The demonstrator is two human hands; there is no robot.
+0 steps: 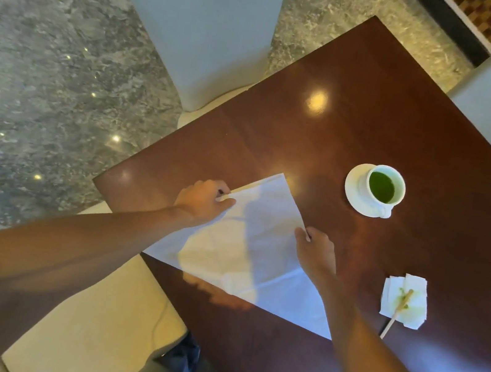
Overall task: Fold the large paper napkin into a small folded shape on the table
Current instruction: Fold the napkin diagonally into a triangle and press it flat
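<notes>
— Two hands on one sheet: why both? The large paper napkin (pixel 247 244) lies spread on the dark wooden table (pixel 380 111), toward the person's side of the cup (pixel 381 189), with its near-left edge reaching the table's rim.

— Thin paper skews if only one corner moves, I'd say. The left hand (pixel 202 201) has its fingers curled, pinching the napkin's edge on the side farthest from the cup. The right hand (pixel 317 253) pinches the opposite edge, the one nearer the cup, between thumb and fingertips; its other fingers are bent in under the palm.

— So each hand has paper in its grip?

— It looks so, though the exact contact under the right thumb is small in this view. The far flap between the hands seems lifted slightly, which suggests a fold is being started or squared up. I judge the task early: the sheet is large and mostly flat.

— Why is the cup set so far off?

— Likely to spare it. The cup holds green liquid, sits on a saucer (pixel 351 184), and is well apart from the napkin. Toward the person from the cup lies a small stained tissue (pixel 412 308) with a stir stick (pixel 394 318) across it, also apart from the sheet.

— Any risk?

— Tearing, or a crooked crease if the pinched edges aren't matched.
</notes>
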